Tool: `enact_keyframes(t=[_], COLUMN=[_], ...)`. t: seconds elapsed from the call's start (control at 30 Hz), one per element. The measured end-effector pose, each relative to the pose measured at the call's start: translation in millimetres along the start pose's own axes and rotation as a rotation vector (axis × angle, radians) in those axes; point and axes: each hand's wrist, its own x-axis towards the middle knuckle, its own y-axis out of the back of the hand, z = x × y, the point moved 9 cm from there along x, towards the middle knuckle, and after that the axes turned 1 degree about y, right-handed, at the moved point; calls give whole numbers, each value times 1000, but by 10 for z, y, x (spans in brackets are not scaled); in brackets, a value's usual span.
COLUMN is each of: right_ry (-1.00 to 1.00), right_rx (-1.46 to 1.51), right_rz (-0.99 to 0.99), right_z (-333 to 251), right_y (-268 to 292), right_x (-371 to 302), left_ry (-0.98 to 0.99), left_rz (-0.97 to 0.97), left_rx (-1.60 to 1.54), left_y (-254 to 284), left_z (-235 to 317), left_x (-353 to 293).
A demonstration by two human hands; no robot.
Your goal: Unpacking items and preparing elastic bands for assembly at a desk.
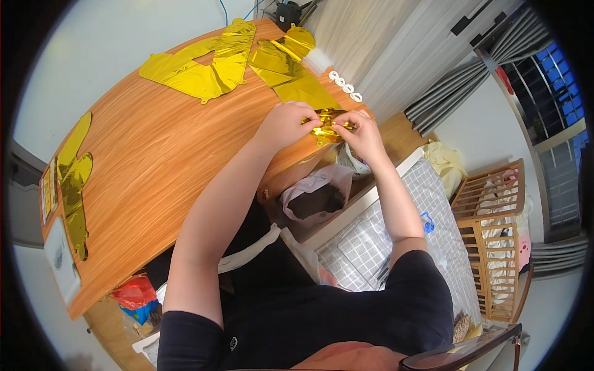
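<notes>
Both hands are closed on a small crumpled piece of gold foil balloon (327,123) at the far edge of the wooden desk (154,161): left hand (286,123) and right hand (362,133) pinch it. The pinch is best kept light so the foil is not torn. Flat gold foil balloons (210,62) lie beyond.

I see a crumpled piece of shiny gold foil (328,123) pinched between both hands. The surface (154,161) is orange-brown wood with wavy grain. On it lie flat gold foil balloon shapes (204,65), another gold one (74,179) at the left end, and a row of small white rings (345,86). My sleeves are black. Below sits a white-and-grey checked cloth (383,229), a pale wooden crib (495,241), and grey curtains (451,86).
</notes>
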Motion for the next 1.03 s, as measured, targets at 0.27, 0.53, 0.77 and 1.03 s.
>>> enact_keyframes(t=[0.27, 0.53, 0.77, 1.03], right_ry=[237, 138, 16, -173], right_rx=[-306, -172, 2, 65], right_rz=[82, 52, 23, -175], right_z=[-299, -127, 201, 322], right_y=[95, 43, -31, -150], right_x=[-150, -101, -20, 58], left_ry=[8, 79, 50, 25], left_rz=[8, 27, 85, -56], left_rx=[37, 22, -31, -9], left_y=[-20, -2, 60, -65], left_z=[-68, -109, -27, -91], left_x=[-12, 2, -1, -9])
